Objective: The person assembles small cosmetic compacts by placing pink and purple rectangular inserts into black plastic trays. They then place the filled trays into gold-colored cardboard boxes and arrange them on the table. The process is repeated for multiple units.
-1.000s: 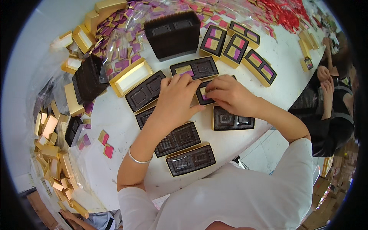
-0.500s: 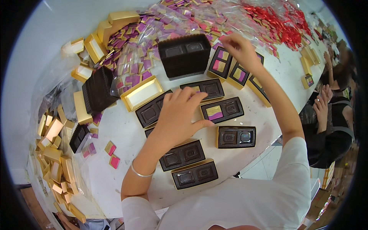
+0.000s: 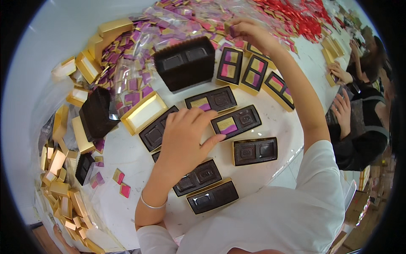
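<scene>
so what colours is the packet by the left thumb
Gold and purple packet, best seen in head view.

Here's the left bare hand [image 3: 182, 135], fingers spread and thumb out, poised over gold cardboard boxes with black plastic two-compartment trays [image 3: 245, 118]; two of those trays carry a flat gold-and-purple packet [image 3: 227, 126] in the left compartment. Up top, the right bare hand [image 3: 252, 34] is stretched out to the heap of purple, pink and gold packets [image 3: 186, 23], one at its fingertips, grip too small to read. Nearby stands a tall black stack of ridged plastic trays [image 3: 186, 72]!
</scene>
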`<state>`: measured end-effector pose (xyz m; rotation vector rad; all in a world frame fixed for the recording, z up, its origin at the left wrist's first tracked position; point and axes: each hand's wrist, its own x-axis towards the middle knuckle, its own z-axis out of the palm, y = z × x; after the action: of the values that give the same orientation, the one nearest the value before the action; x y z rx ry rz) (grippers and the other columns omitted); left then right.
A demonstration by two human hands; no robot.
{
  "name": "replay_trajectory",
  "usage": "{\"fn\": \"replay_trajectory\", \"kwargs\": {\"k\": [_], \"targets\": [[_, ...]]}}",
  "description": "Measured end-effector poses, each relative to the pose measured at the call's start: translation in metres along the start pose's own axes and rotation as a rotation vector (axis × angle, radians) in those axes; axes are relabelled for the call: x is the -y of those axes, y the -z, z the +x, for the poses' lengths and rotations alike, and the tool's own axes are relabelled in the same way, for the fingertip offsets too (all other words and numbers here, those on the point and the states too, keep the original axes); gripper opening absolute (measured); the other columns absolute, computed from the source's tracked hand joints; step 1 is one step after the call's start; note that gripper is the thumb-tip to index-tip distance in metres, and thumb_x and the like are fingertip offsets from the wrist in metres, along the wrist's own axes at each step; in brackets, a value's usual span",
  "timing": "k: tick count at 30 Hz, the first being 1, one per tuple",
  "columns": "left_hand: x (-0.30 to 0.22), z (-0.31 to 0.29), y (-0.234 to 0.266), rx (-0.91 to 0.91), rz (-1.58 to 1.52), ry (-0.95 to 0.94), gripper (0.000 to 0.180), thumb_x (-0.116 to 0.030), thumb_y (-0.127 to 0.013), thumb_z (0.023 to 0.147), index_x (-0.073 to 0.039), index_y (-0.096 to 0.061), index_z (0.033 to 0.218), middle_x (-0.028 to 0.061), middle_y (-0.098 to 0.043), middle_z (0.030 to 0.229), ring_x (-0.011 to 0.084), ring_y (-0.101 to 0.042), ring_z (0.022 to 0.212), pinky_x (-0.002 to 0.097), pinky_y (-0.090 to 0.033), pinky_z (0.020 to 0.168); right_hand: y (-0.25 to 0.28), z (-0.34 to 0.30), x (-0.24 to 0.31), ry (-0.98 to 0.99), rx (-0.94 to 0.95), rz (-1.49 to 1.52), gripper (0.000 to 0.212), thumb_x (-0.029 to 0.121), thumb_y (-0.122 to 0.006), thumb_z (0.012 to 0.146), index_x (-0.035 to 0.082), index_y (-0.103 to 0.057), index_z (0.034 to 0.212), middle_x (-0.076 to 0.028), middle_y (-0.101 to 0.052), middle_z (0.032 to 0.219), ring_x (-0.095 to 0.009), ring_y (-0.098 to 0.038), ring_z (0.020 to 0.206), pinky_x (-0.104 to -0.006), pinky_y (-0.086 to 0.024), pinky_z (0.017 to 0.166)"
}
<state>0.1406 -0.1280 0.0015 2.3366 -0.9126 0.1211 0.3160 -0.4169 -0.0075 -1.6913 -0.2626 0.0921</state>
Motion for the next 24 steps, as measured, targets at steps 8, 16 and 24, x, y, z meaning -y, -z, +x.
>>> {"fn": "replay_trajectory", "kwargs": {"k": [8,16,24], "targets": [[-0.027,0.003,-0.014,-0.184,-0.285,-0.104,0.067,-0.022,-0.077,0.067,-0.007,-0.048,0.126,0.009,-0.053,0.108,0.018,-0.048,0.078,0.0294,-0.042,0.07,-0.079,-0.17,0.034,-0.192,0.26,0.755,0.062,0.024,-0.052,0.08,-0.001,-0.033,0.133,-0.025,-0.049,0.121,-0.03,-0.058,0.098,-0.0356,-0.047,0.09],[-0.049,-0.011,-0.035,-0.06,-0.229,-0.165,0.038,-0.005,-0.072,0.069,-0.002,-0.061,0.105,0.0099,-0.061,0.094,0.0241,-0.059,0.078,0.0316,-0.048,0.07,-0.105,-0.253,0.022,0.12,-0.035,0.097,0.055,0.011,-0.062,0.081,0.0,-0.039,0.129,-0.019,-0.051,0.122,-0.032,-0.055,0.106,-0.0412,-0.042,0.095],[-0.047,-0.025,-0.051,0.157,-0.027,-0.131,0.049,-0.023,-0.075,0.066,-0.005,-0.058,0.108,0.0071,-0.054,0.109,0.0263,-0.05,0.1,0.0384,-0.039,0.085,-0.108,-0.28,-0.01,0.408,-0.014,-0.663,0.024,-0.001,-0.07,0.069,0.001,-0.065,0.092,-0.015,-0.054,0.107,-0.027,-0.055,0.09,-0.0344,-0.047,0.075]]}}
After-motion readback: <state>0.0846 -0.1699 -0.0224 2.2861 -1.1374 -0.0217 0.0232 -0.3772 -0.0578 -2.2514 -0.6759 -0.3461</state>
